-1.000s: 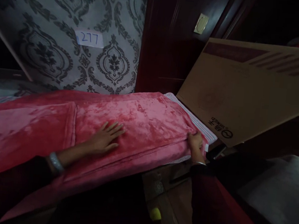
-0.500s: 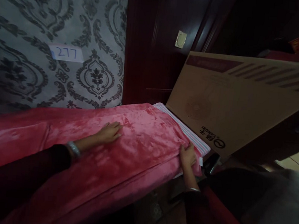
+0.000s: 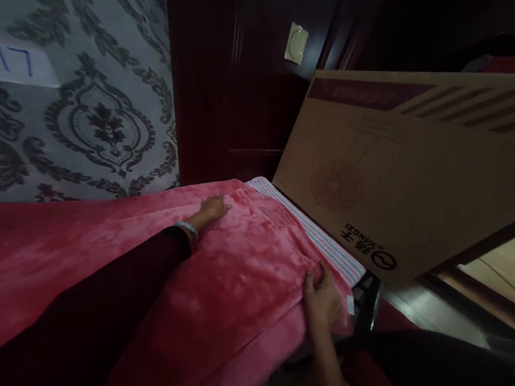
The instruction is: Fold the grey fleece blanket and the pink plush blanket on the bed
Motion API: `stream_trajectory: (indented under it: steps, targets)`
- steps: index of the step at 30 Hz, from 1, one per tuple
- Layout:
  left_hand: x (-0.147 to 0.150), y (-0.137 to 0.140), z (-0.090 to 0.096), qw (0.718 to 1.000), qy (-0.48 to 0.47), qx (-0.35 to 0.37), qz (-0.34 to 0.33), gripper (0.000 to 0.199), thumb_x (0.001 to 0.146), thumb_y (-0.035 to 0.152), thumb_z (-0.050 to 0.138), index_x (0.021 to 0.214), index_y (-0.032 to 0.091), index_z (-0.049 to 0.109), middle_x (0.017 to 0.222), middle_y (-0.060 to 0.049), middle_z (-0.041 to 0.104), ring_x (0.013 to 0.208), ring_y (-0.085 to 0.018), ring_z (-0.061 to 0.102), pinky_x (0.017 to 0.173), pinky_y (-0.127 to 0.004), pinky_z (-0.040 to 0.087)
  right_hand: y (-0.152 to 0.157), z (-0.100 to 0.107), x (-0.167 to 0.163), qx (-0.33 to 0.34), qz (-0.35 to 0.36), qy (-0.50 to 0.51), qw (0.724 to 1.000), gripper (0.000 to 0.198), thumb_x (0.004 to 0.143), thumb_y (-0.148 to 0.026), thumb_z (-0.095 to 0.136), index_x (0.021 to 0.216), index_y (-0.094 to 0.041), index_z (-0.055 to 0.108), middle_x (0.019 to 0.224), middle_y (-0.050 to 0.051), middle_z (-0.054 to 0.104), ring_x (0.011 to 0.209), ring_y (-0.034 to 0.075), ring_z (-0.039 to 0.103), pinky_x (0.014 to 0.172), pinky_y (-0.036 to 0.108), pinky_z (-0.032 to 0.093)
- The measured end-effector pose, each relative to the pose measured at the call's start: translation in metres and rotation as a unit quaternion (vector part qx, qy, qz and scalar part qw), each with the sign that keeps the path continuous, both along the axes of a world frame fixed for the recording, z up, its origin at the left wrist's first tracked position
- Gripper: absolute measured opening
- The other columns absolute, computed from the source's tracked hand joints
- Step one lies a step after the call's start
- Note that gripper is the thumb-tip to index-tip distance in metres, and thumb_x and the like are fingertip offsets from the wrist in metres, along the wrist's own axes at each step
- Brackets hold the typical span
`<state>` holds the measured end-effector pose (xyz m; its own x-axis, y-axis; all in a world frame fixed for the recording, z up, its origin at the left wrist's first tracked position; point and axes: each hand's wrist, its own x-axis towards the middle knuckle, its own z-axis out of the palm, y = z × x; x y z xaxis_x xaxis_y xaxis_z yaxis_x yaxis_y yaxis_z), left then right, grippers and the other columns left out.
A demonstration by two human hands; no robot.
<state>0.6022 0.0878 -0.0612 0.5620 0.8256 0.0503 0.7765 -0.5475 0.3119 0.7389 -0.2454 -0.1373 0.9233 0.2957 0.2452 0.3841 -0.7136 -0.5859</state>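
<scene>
A pink plush blanket lies spread and folded over along a bed-like surface, with a few creases on top. My left hand rests palm down on its far part, fingers stretched out on the pile. At the near right corner, my right hand has its fingers curled round the blanket's folded edge, thumb on the left; its lower fingers are partly hidden. A white tag sticks out beside that hand. Under the blanket's right end shows a striped cloth.
A large cardboard box leans beyond the bed's right end. Behind stands a dark red wooden panel with a pale round-centred plate. Patterned wallpaper carries a paper label. A dark metal frame shows at the corner.
My left hand has moved forward and right across the blanket. My right hand stays by the near corner, slightly lower in view. The view has shifted right and closer.
</scene>
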Motion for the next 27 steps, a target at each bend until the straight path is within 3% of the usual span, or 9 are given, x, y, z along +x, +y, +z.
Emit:
stream_trajectory:
  steps: [6,11,13,16,21,24,27]
  targets:
    - [0.032,0.017,0.003,0.998,-0.051,-0.031,0.018,0.042,0.099,0.045,0.046,0.119,0.014,0.066,0.124,-0.017,0.071,0.115,-0.03,0.066,0.094,-0.036,0.049,-0.007,0.0,-0.001,0.056,0.03,-0.011,0.998,0.064,0.091,-0.049,0.039,0.144,-0.016,0.055,0.094,0.013,0.073,0.074,0.03,0.066,0.069,0.038,0.048]
    - [0.048,0.026,0.013,0.988,-0.153,0.01,-0.014,0.031,0.099,0.029,0.046,0.124,0.019,0.061,0.125,-0.007,0.071,0.11,-0.02,0.064,0.091,-0.027,0.047,-0.015,0.013,0.014,0.15,0.066,-0.039,0.986,0.061,0.089,-0.045,0.04,0.141,-0.016,0.053,0.113,0.013,0.069,0.09,0.027,0.065,0.076,0.035,0.05]
    - [0.052,0.028,0.012,0.981,-0.191,0.033,-0.01,0.029,0.098,0.027,0.048,0.123,0.019,0.061,0.122,-0.007,0.072,0.109,-0.02,0.064,0.092,-0.027,0.047,-0.016,0.012,0.017,0.148,0.044,-0.026,0.988,0.059,0.088,-0.043,0.042,0.139,-0.016,0.054,0.108,0.012,0.068,0.086,0.026,0.064,0.075,0.034,0.05]
    - [0.053,0.029,-0.003,0.987,-0.156,0.025,0.002,0.027,0.097,0.025,0.053,0.121,0.019,0.063,0.124,-0.01,0.071,0.114,-0.023,0.064,0.096,-0.03,0.046,-0.015,0.004,0.013,0.144,0.008,-0.003,0.99,0.054,0.084,-0.041,0.044,0.13,-0.017,0.061,0.089,0.008,0.067,0.072,0.023,0.06,0.069,0.033,0.047]
    - [0.055,0.036,-0.031,0.991,-0.135,0.009,0.023,0.029,0.096,0.025,0.055,0.123,0.02,0.064,0.129,-0.013,0.069,0.12,-0.028,0.063,0.102,-0.036,0.046,-0.014,-0.007,0.005,0.192,0.009,-0.021,0.981,0.057,0.083,-0.047,0.05,0.127,-0.014,0.064,0.062,-0.005,0.05,0.052,0.018,0.044,0.056,0.03,0.037]
    - [0.056,0.047,-0.031,0.989,-0.148,-0.014,0.017,0.035,0.097,0.027,0.054,0.13,0.018,0.062,0.134,-0.014,0.067,0.122,-0.027,0.063,0.103,-0.035,0.046,-0.014,-0.008,0.006,0.182,0.005,-0.019,0.983,0.057,0.082,-0.047,0.052,0.127,-0.015,0.065,0.06,-0.005,0.049,0.05,0.017,0.042,0.057,0.031,0.037]
    - [0.051,0.055,-0.019,0.988,-0.146,-0.041,-0.009,0.042,0.098,0.026,0.052,0.138,0.015,0.057,0.138,-0.014,0.066,0.124,-0.024,0.063,0.104,-0.032,0.047,-0.012,-0.006,0.008,0.172,-0.003,-0.022,0.985,0.058,0.08,-0.046,0.05,0.126,-0.014,0.066,0.065,-0.001,0.057,0.054,0.02,0.048,0.06,0.032,0.039]
